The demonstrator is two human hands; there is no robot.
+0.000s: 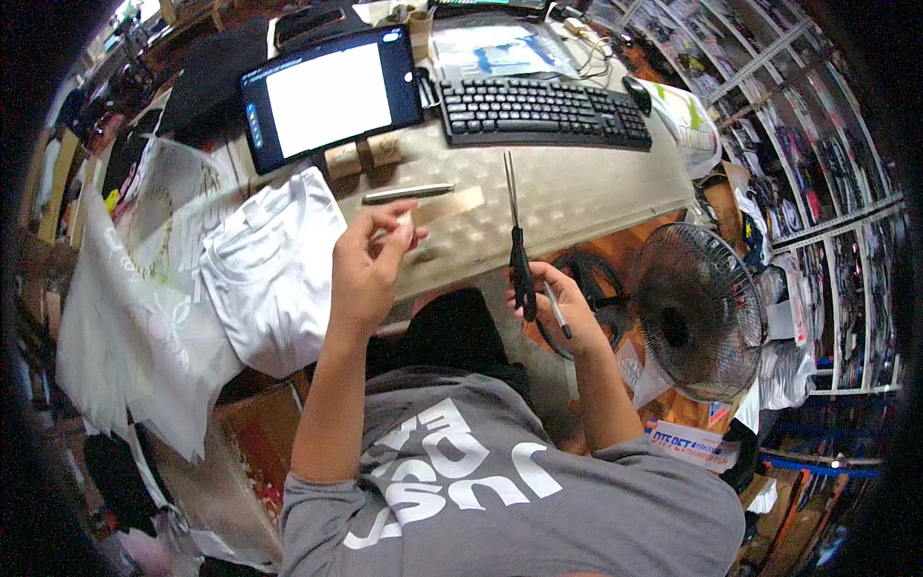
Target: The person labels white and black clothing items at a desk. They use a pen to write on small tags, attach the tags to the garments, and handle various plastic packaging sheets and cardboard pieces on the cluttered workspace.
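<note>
White lettering [534,468] on grey shirt [625,510], blue print [681,439] on white sheet [719,460]

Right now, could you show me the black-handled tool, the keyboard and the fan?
Black-handled tool [521,274]: head view, on its handle.
Keyboard [544,112]: head view, on its middle keys.
Fan [690,315]: head view, near the middle of its round wire cage.

A fisheye view is being taken from the wearer's head. The camera is being aimed downward and forward over the grey shirt [615,510]; the left hand [367,269] and right hand [569,310] are being viewed closely, the table [586,183] mainly beyond. Shelves [817,178] are being curved along the right rim.
</note>
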